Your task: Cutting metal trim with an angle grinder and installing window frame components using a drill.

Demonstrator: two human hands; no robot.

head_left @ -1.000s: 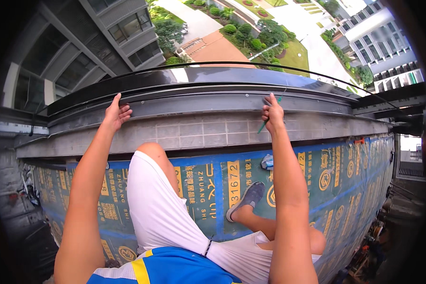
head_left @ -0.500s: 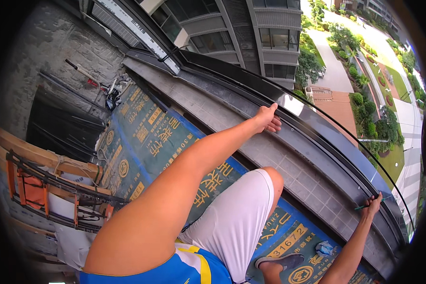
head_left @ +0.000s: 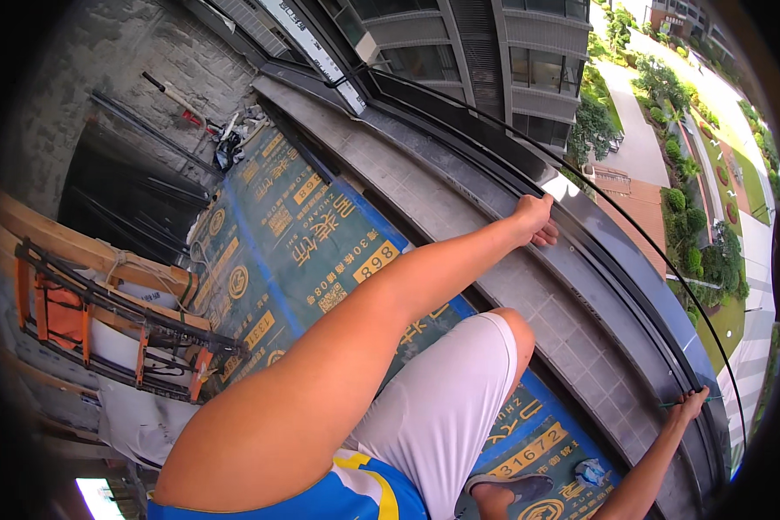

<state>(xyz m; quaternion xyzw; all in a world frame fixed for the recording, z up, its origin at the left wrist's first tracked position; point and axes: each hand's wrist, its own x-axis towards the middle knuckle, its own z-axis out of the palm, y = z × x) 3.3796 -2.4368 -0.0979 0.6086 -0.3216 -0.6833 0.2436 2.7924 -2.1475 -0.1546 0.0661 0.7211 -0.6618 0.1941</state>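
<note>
Along a dark metal window frame [head_left: 594,279], both my arms reach out to the sill. My left hand [head_left: 537,218] is at the frame's inner edge, its fingers curled and thumb pressed on top; whatever lies in its grip is hidden. Farther right along the same frame, my right hand [head_left: 692,403] is closed on a thin green pencil-like stick [head_left: 670,404], held across the track. A thin black cable [head_left: 637,234] runs in a curve just outside the frame, beyond both hands.
A grey tiled ledge [head_left: 550,319] lies inside the frame. Green printed floor sheeting [head_left: 321,247] covers the floor, with a crumpled blue-white wrapper [head_left: 591,473] on it. At left are a rack with orange parts [head_left: 113,325] and timber [head_left: 69,243]. Outside, the ground lies far below.
The view has shifted, so the room sits farther right and lower. Both hands keep to the frame; the right hand's stick now points more level across the track.
</note>
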